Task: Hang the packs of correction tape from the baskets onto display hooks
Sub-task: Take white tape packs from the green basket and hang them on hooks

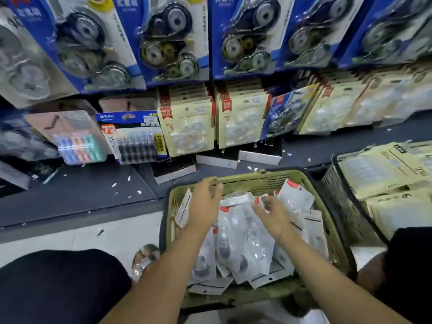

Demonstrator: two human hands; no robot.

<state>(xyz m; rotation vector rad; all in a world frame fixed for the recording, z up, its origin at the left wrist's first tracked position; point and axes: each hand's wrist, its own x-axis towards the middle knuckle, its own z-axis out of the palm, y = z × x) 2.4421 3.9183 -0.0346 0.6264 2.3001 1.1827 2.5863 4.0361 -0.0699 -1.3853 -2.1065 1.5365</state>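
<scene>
**Correction-tape packs (247, 242) heaped in the green basket (245, 181), none lifted out yet**

Nearest to us, the green basket sits on the pale floor (105, 235) between our knees (58, 288). We judge it was put there so both hands can sort the heap without a stretch. One stray pack (145, 260) lies on the floor just beside the basket's left wall.

Both forearms (163, 265) run forward and down into the basket. Our left hand (205, 202) is palm down over the far left of the heap. Its fingers are straight and a little spread, with the tips near the far rim. It grips nothing that we can see and looks to be steadying or parting the packs.

Our right hand (274, 216) is turned inward, its fingers curled at the white header of the topmost pack (236, 199), which lies crosswise between the two hands. Blur hides whether those fingers have closed on the header, so we cannot tell. We read this as the picking step, with the hanging yet to come.

To the right, close beside the green basket, stands a black basket (339, 190) filled with beige-carded packs (378, 174).

Beyond is the dark shelf base (81, 190), then the display's lower row. It holds a pastel pack (77, 141), a black "72" pack (135, 141) and kraft-card packs (187, 127) in dense files. Above them hang large blue-carded tape packs (168, 38). The hooks themselves are hidden behind the cards, so finding a free hook's tip will likely take some care.
</scene>
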